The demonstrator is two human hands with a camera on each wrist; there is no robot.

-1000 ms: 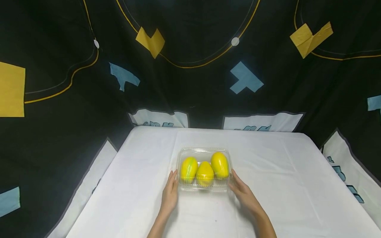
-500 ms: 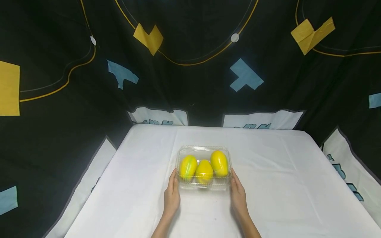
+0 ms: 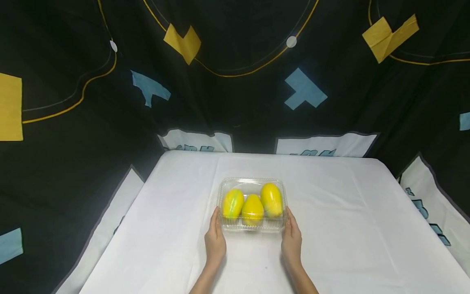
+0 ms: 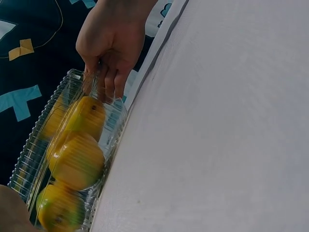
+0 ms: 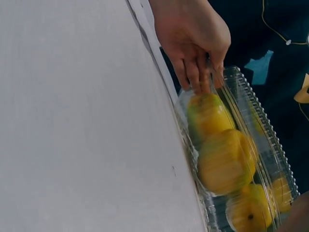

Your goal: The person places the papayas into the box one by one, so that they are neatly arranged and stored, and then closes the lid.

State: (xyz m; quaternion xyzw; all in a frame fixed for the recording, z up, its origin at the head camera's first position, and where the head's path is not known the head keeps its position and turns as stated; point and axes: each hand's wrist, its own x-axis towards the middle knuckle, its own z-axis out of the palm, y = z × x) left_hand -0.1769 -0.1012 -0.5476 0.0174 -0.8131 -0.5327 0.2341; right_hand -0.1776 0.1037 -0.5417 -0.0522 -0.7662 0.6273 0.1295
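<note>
A clear plastic clamshell container [image 3: 253, 225] with its lid down holds three yellow mangoes [image 3: 252, 209], some with green streaks. In the head view it lies level near the middle of the white table. My left hand [image 3: 215, 241] holds its left end and my right hand [image 3: 292, 239] its right end. In the left wrist view, the right hand [image 4: 116, 46] has its fingers against the end wall; the right wrist view gives a like look at the left hand [image 5: 193, 41]. Whether the container's bottom touches the table, I cannot tell.
The white table [image 3: 341, 228] extends around the container on every side. Behind it hangs a dark curtain [image 3: 235, 110] with yellow and blue patches and looping lines. White printed cloth pieces [image 3: 327, 145] border the table's far edge.
My right hand has turned inward and come in against the container's right end, its fingers drawn together. The left hand has settled more closely on the left end. The container stays about where it was.
</note>
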